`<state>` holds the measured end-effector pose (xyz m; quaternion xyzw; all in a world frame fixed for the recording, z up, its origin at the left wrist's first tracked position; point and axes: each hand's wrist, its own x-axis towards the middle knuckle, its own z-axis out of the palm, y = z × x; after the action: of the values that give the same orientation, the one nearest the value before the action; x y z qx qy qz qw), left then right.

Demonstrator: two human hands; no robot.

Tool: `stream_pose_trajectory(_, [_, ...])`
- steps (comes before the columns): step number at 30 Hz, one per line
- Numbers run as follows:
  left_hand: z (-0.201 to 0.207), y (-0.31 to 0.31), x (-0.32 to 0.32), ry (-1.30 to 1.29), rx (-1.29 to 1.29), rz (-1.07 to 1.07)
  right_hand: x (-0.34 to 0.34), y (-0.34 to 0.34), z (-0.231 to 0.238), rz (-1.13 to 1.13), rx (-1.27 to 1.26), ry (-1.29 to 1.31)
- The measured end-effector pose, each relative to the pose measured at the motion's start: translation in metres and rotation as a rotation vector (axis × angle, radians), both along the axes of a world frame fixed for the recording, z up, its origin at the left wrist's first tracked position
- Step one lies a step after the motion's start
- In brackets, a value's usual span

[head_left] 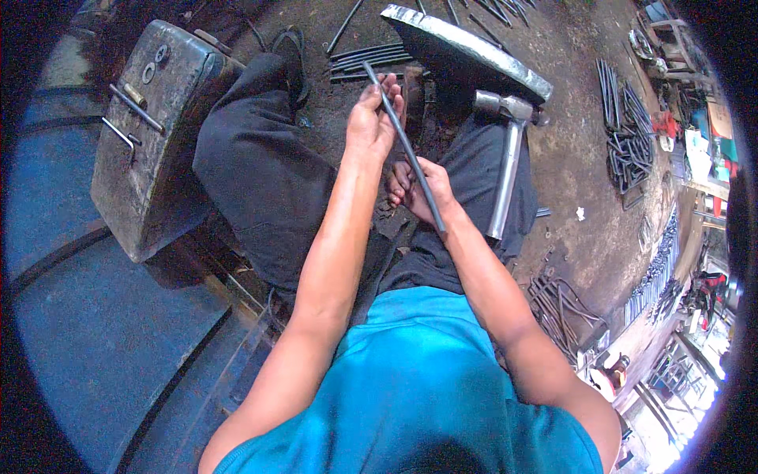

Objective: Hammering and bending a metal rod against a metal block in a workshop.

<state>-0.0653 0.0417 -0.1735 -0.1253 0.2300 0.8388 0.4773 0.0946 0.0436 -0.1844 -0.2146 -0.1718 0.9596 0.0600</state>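
1. Here's the grip: the left hand (375, 118) has a dark metal rod (406, 148) held between thumb and fingers near its upper end.
2. Down the rod we go, and it slants across the right hand (422, 186), fingers curled beside it; whether they close on it, I cannot tell.
3. The rod sits above the lap, its lower end over the right wrist.
4. Just right of it, a hammer (510, 158) lies along the right thigh, head uppermost, near a heavy metal block (474, 55) with a bright edge.
5. Beyond the hands, slim dark rods (371, 58) lie on the floor.
6. Out left, a worn box-like block (130, 193) carries two washers (148, 73), a pin (136, 108) and a bent rod (118, 136).
7. Far right, more rods (629, 142) lie heaped.
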Motion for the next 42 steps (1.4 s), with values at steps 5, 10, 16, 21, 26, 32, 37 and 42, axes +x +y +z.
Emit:
stream_pose_trajectory(5, [0.016,0.001,0.002,-0.011,-0.035,0.033,0.000,0.001,0.005,0.032,-0.043,-0.035])
stream_pose_trajectory(10, [0.019,0.000,0.000,-0.027,0.006,0.025,-0.001,0.000,0.010,0.000,-0.031,-0.029])
stream_pose_trajectory(16, [0.016,0.001,-0.001,-0.065,-0.009,0.062,-0.001,0.002,0.012,-0.001,-0.044,-0.046])
stream_pose_trajectory(21, [0.014,0.001,-0.001,-0.055,-0.003,0.082,0.000,0.003,0.004,-0.015,-0.039,-0.004])
stream_pose_trajectory(26, [0.011,0.000,-0.002,-0.054,-0.035,0.078,0.001,0.004,0.004,0.027,-0.030,0.027])
stream_pose_trajectory(32, [0.013,-0.001,-0.002,-0.064,-0.079,0.068,0.000,0.004,0.007,0.011,-0.042,0.040])
stream_pose_trajectory(37, [0.014,-0.001,-0.002,-0.054,-0.136,0.044,-0.001,0.005,0.007,-0.007,-0.071,0.040])
stream_pose_trajectory(42, [0.011,-0.001,-0.004,-0.092,-0.111,0.065,-0.001,0.004,0.012,-0.004,-0.050,0.026])
